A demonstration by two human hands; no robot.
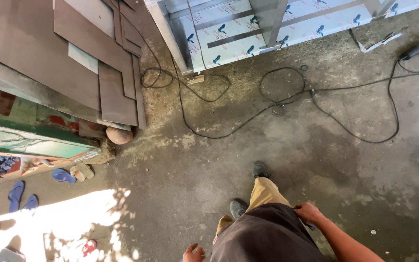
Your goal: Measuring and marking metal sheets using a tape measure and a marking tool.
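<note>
I look straight down at my own body standing on a stained concrete floor (195, 160). My right hand (308, 212) rests at my hip, fingers curled against the dark shirt near a small dark thing that I cannot make out. My left hand (193, 253) hangs low by my side at the bottom edge, fingers loosely bent, holding nothing that I can see. My two dark shoes (260, 169) and tan trousers (264, 193) show below the shirt.
Black cables (287, 99) loop over the floor to an angle grinder (418, 48) at the upper right. A metal frame with film-covered panels (248, 29) stands ahead. Brown boards (88, 53) lean at the left, with blue sandals (16, 193) and a round stone (120, 135) below.
</note>
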